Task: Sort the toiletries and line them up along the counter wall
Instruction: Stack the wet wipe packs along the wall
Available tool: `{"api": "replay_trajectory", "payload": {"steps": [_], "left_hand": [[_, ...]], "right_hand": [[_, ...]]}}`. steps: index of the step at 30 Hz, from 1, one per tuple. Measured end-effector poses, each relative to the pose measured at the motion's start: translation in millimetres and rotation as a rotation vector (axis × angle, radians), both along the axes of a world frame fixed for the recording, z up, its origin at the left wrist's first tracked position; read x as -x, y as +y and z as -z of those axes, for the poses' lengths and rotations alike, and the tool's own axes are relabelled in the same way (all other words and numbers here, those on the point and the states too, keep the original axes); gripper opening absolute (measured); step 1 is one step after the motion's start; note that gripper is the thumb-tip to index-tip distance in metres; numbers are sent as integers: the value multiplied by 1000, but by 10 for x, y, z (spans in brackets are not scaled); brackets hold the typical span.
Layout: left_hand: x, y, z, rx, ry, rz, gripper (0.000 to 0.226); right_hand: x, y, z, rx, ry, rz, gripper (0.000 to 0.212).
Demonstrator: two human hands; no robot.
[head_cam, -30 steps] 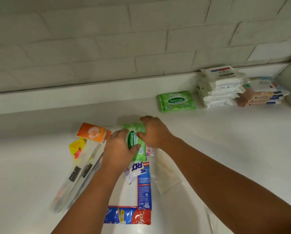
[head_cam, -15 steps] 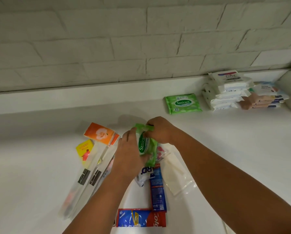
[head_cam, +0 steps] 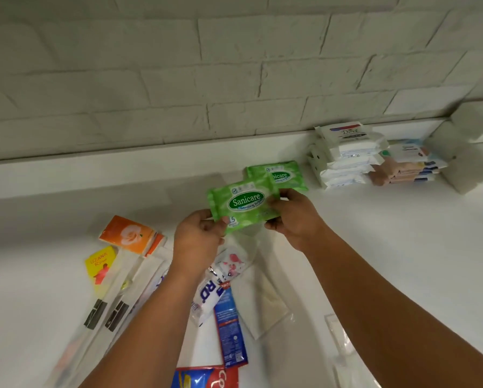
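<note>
A green Sanicare wipes pack [head_cam: 241, 201] is held above the white counter [head_cam: 374, 233], label up. My left hand [head_cam: 199, 236] pinches its lower left corner and my right hand [head_cam: 293, 214] pinches its right edge. Just behind it a second green Sanicare pack [head_cam: 286, 175] lies flat near the counter wall. To the right of that stand a stack of white Dove wipes packs [head_cam: 344, 155] and a stack of peach and blue packs [head_cam: 408, 166].
Loose items lie under my arms: an orange packet [head_cam: 128, 233], a yellow packet [head_cam: 100, 264], clear toothbrush packs [head_cam: 114, 309], a blue toothpaste box [head_cam: 230, 326], a red and blue tube [head_cam: 206, 378] and clear plastic sleeves [head_cam: 265, 301]. A white block [head_cam: 470, 152] closes the counter's right end.
Both hands have lifted the green pack off the pile, turned it flat with the label up, and carried it up and right toward the pack by the wall.
</note>
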State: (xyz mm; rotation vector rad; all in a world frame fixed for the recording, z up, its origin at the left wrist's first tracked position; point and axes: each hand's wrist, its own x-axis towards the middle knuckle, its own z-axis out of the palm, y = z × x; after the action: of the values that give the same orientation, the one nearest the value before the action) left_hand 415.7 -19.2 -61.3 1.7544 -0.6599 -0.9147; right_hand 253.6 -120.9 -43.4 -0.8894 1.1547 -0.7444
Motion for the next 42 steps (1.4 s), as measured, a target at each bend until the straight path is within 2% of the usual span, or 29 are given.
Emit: {"api": "replay_trajectory", "payload": {"steps": [2, 4, 8, 11, 17, 19, 21, 30, 36, 42], "left_hand": [[71, -198, 14, -20, 2, -10, 19], [99, -391, 24, -14, -11, 2, 8], [199, -828, 95, 0, -63, -5, 22], [237, -1122, 151, 2, -101, -28, 27], [289, -1399, 267, -29, -262, -40, 13], [323, -1421, 281, -78, -383, -18, 24], [348, -1439, 290, -117, -446, -10, 32], [404, -1477, 335, -152, -513, -22, 37], [453, -1282, 189, -105, -553, 19, 40], [109, -768, 74, -37, -757, 84, 28]], "right_hand": [[114, -87, 69, 15, 64, 82, 17], [209, -172, 115, 113, 207, 106, 25], [360, -406, 160, 465, 560, 3, 45], [369, -600, 203, 635, 778, -149, 44], [369, -800, 337, 686, 985, -260, 48], [356, -819, 365, 709, 1042, -257, 48], [323, -830, 408, 710, 1077, -275, 51], [295, -883, 438, 702, 1102, -258, 49], [313, -653, 339, 762, 1103, -266, 70], [151, -193, 210, 895, 983, -356, 56]]}}
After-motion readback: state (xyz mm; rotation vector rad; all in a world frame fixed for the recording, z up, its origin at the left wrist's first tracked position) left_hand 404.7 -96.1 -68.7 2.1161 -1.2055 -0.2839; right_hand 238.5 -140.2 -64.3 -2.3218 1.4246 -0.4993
